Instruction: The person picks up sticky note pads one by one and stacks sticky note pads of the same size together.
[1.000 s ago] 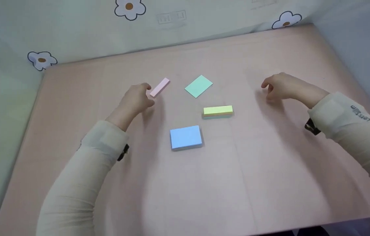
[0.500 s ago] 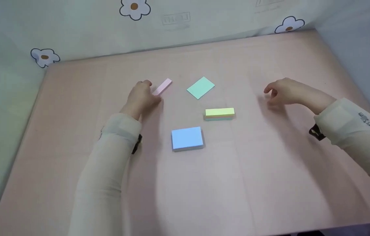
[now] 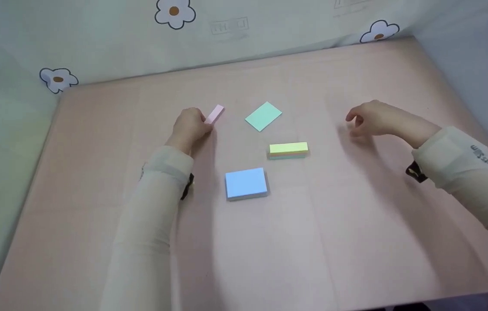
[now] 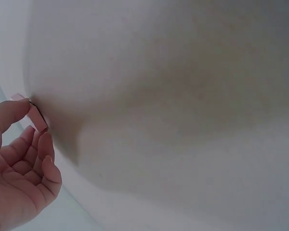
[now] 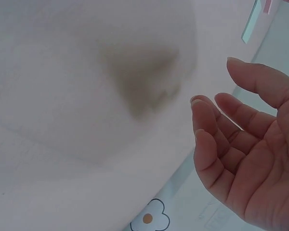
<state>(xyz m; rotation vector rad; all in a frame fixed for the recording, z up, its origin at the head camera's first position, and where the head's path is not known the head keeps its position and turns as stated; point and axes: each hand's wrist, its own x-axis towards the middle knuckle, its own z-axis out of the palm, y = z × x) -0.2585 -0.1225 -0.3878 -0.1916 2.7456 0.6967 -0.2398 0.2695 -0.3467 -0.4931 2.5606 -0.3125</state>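
At the far left of the group, my left hand (image 3: 189, 127) pinches the near end of a narrow pink sticky note pad (image 3: 215, 114). In the left wrist view, the thumb and fingertips lie on either side of that pink pad (image 4: 37, 118); its far part is partly covered by the thumb. Over the table's right side hovers my right hand (image 3: 371, 119), fingers loosely curled around nothing. The right wrist view shows the same hand (image 5: 250, 139) holding nothing, above its shadow.
A mint green rectangle of paper (image 3: 263, 116) lies right of the pink pad. Nearer are a narrow yellow-topped stack of sticky notes (image 3: 288, 149) and a blue sticky note pad (image 3: 246, 183). Flower-printed curtains (image 3: 110, 39) border the pink-covered table (image 3: 97, 129).
My left hand has moved right to the pink pad and now pinches its near end. The right hand has stayed about where it was.
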